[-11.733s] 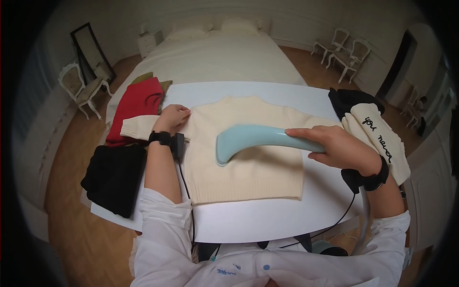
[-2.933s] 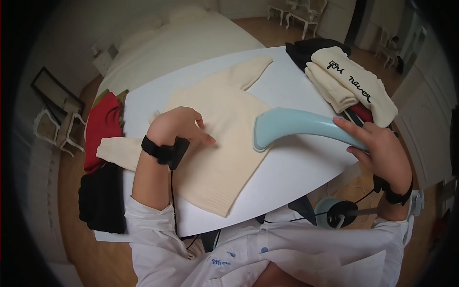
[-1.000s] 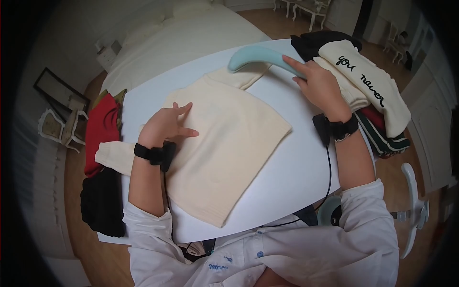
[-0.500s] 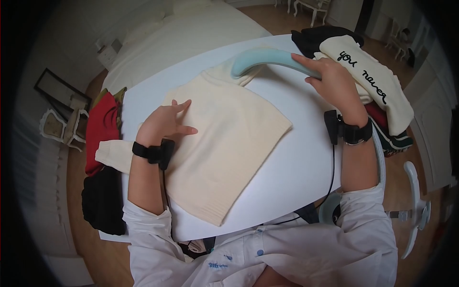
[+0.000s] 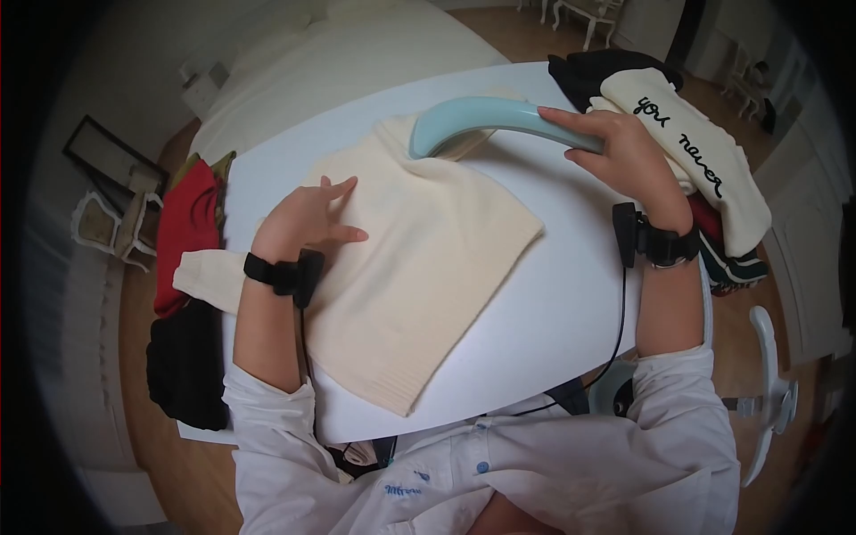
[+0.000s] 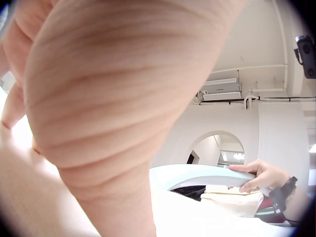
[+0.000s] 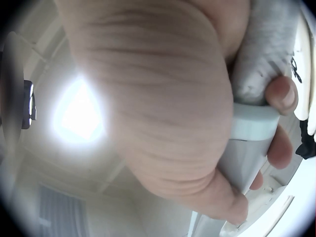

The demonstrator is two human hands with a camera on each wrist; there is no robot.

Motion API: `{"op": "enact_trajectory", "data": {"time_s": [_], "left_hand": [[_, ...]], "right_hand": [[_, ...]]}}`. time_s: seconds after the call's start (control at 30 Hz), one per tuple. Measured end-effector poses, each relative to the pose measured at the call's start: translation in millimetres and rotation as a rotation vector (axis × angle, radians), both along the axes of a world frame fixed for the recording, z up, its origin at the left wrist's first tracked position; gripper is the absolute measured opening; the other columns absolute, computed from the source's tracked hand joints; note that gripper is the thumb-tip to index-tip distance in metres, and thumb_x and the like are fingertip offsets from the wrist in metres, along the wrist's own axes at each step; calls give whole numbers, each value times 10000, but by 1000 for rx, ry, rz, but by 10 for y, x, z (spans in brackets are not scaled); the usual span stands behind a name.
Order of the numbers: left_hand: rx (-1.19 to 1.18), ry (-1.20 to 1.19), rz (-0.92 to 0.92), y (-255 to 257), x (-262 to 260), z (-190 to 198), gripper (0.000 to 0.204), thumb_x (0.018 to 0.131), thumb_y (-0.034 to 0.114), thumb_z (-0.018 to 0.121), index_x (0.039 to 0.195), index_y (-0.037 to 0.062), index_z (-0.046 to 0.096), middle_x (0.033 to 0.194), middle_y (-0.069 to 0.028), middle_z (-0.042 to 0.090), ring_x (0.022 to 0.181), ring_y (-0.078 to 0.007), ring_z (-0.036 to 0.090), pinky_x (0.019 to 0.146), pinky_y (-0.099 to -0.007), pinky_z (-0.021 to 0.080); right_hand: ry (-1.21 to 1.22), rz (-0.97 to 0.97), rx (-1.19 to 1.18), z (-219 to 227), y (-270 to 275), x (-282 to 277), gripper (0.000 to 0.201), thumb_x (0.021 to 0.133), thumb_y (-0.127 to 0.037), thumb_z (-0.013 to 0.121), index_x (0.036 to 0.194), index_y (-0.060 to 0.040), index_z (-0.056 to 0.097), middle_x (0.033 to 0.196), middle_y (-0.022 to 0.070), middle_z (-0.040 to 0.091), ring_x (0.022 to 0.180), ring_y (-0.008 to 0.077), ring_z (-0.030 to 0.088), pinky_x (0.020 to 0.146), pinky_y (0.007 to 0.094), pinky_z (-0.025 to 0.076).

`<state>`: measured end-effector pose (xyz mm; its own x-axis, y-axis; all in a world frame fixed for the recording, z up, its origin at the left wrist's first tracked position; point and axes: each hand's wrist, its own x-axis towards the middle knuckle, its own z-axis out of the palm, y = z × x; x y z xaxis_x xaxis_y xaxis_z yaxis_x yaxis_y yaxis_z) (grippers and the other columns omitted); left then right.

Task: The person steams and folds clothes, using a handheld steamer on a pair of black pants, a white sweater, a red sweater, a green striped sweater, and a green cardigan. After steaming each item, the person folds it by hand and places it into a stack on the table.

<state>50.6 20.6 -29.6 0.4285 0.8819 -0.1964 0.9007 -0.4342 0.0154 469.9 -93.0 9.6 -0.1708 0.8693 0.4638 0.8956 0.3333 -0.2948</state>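
Observation:
A cream knit sweater (image 5: 419,285) lies slantwise on the white board (image 5: 571,267). My left hand (image 5: 303,218) rests on its left side, thumb and fingers spread. My right hand (image 5: 629,156) grips the handle of a light blue garment steamer (image 5: 481,116), index finger stretched along its top. The steamer's head is at the sweater's neckline and overlaps the far sleeve in the head view. A ribbed grey hose (image 7: 264,54) runs from the handle's end, seen in the right wrist view. The left sleeve (image 5: 209,276) sticks out past my left wrist.
Red (image 5: 187,236) and black (image 5: 187,361) folded clothes lie along the left edge. At the far right is a folded pile with a cream lettered garment (image 5: 687,152) on top. A bed (image 5: 357,62) stands beyond the board. The right wrist cable (image 5: 615,348) hangs over the board's near edge.
Earlier, the sweater lay straighter, and the steamer was on its chest. Over the last second, the steamer has come from the far sleeve to the neckline. The left hand has hardly moved.

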Motion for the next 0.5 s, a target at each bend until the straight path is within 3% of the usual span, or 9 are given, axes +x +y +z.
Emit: {"op": "enact_trajectory", "data": {"time_s": [0.13, 0.2, 0.23, 0.3, 0.43, 0.5], "left_hand": [[-23, 5, 17, 5, 13, 15, 1071, 700, 681, 837, 1602, 283, 419, 1546, -248, 493, 1219, -389, 654, 1012, -451, 536], [-20, 10, 23, -9, 15, 23, 1070, 700, 679, 838, 1601, 282, 419, 1540, -247, 501, 1220, -387, 654, 1012, -450, 536], [-21, 0, 26, -29, 20, 38, 1071, 699, 676, 840, 1601, 281, 419, 1535, -246, 507, 1218, -385, 656, 1009, -449, 537], [-21, -12, 29, -42, 17, 43, 1071, 699, 673, 842, 1601, 281, 419, 1531, -245, 513, 1217, -383, 658, 1007, -449, 538], [-17, -18, 32, -20, 8, 18, 1080, 687, 662, 855, 1601, 281, 422, 1513, -250, 530, 1199, -387, 666, 998, -449, 538], [-22, -22, 28, -10, 8, 15, 1084, 682, 657, 860, 1600, 280, 423, 1508, -251, 533, 1195, -388, 668, 996, -448, 538]], "right_hand": [[-24, -50, -2, 21, -8, 90, 664, 797, -34, 783, 1374, -350, 693, 907, 153, 690, 778, 316, 642, 772, 407, 531], [-140, -287, -28, 99, -71, 76, 671, 799, -24, 775, 1381, -346, 688, 1002, 148, 743, 839, 307, 670, 825, 408, 535], [-142, -284, -27, 83, -80, 94, 671, 799, -24, 775, 1381, -346, 688, 1002, 148, 743, 839, 307, 670, 825, 408, 535], [-216, -382, 172, 42, -91, 151, 640, 792, -43, 779, 1350, -350, 710, 918, 128, 708, 840, 322, 682, 774, 412, 547], [-236, -405, 174, 114, -138, 131, 636, 795, -49, 777, 1350, -352, 709, 947, 119, 714, 866, 324, 688, 780, 408, 547], [-105, -298, 66, 199, -196, 50, 628, 798, -52, 790, 1345, -351, 712, 964, 123, 720, 869, 318, 684, 792, 400, 547]]}}
